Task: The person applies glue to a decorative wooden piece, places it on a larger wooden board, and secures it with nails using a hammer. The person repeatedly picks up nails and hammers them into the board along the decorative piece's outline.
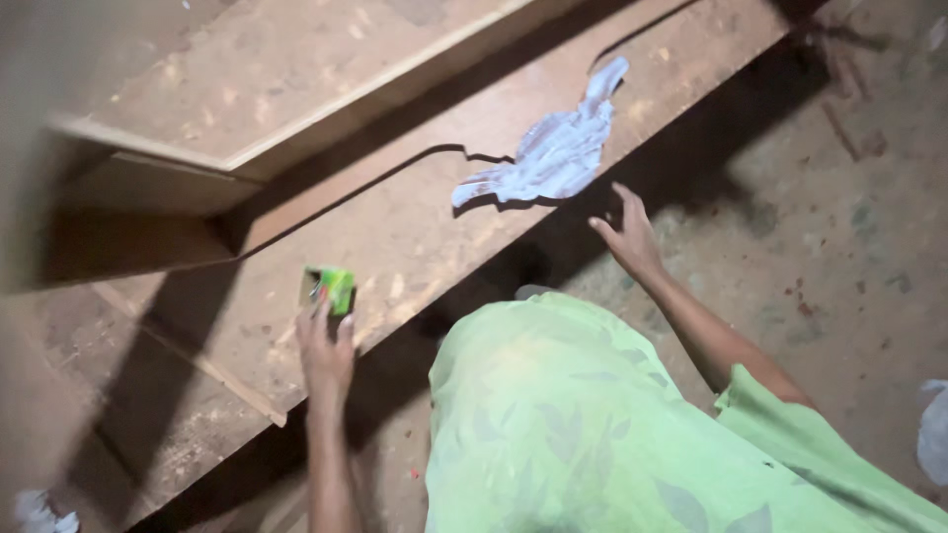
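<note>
Gripping a small green packet (329, 288), the left hand (326, 347) is pinching it by its lower edge, fingers closed on it, and holding it over the wooden board (415, 222). Whether the packet is touching the board or hanging just above it, cannot tell. The right hand (628, 233) is reaching out with fingers spread wide and nothing in it, hovering near the board's front edge, just below and right of a crumpled pale wrapper (560, 150).

Packet: small, flat, roughly square, bright green face with a dark patch on its left side and a bit of red; print is too blurred to make out. It is looking light and thin, probably card or foil, so likely bending or crushing under a hard squeeze. A light pinch across the two flat faces or along an edge should be enough, as the left hand is doing now.

Wrapper: white to bluish, thin plastic or paper, lying flat and wrinkled on the board, one end twisting up toward the far right. Looking soft, nearly weightless, easy to snag anywhere but prone to sliding.

Board is running diagonally, dusty and pale-flecked, with a dark thin cord or crack line (395, 168) crossing it beside the wrapper. A second raised plank (267, 79) is sitting behind it at upper left. A green leaf-print garment (573, 434) is filling the lower middle. Dirt floor (849, 227) is lying to the right, with a pale scrap (933, 434) at the right edge and another (39, 511) at bottom left.
</note>
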